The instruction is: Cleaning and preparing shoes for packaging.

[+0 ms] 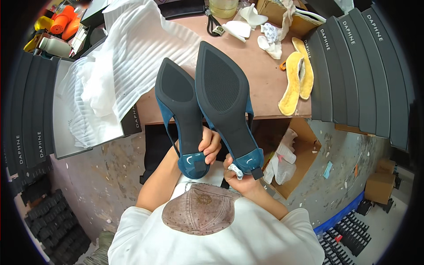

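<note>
In the head view, I have two dark-soled, pointed shoes upside down near the middle of the frame, toes toward the top. The left shoe (187, 119) sits a little lower; the right shoe (225, 101) slightly overlaps it. The left hand (211, 145) comes from behind the left shoe, its fingers curled together and clamped round the narrow part just ahead of the heel. The right hand (236, 182) is closed at the heel end of the right shoe, a white scrap (236, 171) poking out beside it; I can't tell how its hidden fingers lie.

I'd judge both shoes light, with soles firm enough to keep their shape. The glossy blue heel backs look slippery and easy to scuff, while the blue fabric sides and thin strap should be soft and give under a pinch. I'd favour the narrow middle of the sole, keeping pressure off the strap and shine.

White wrapping (128, 57) spills from a shoebox (95, 149) at left. Yellow fuzzy insoles (290, 84) lie on the pinkish table (260, 95) at upper right, near standing dark boxes (371, 70); a cardboard box (304, 168) sits below.
</note>
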Demonstrator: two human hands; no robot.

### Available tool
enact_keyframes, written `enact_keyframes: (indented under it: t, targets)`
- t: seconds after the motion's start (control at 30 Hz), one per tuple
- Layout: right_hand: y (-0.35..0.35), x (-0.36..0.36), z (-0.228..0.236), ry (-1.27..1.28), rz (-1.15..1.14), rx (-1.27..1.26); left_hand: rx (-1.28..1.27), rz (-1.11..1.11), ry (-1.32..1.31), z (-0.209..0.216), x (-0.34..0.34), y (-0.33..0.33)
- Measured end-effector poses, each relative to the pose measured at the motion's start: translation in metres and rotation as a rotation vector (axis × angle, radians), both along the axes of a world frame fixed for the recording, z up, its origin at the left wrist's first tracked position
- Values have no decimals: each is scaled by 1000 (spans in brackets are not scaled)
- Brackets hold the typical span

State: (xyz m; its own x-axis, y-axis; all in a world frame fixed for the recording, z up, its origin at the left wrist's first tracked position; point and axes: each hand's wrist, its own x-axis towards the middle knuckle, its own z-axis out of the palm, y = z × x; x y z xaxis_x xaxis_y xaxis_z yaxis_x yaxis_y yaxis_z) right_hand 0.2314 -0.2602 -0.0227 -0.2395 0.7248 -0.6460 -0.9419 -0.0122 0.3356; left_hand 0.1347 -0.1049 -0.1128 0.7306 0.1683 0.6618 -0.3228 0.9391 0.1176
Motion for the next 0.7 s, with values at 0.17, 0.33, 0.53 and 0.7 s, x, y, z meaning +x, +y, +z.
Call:
enact_keyframes:
  t: [0.17, 0.33, 0.53, 0.7]
  targets:
    - [-6, 2, -21, 43, -30, 46, 58, -41, 33, 28, -1, 4]
    - [-4, 4, -22, 42, -45, 58, 66, -75, 112, 42, -8, 5]
    - [-2, 13, -30, 25, -122, 166, 198, -215, -77, 32, 1, 17]
    - [3, 27, -24, -108, -175, 180, 129, -121, 84, 41, -2, 10]
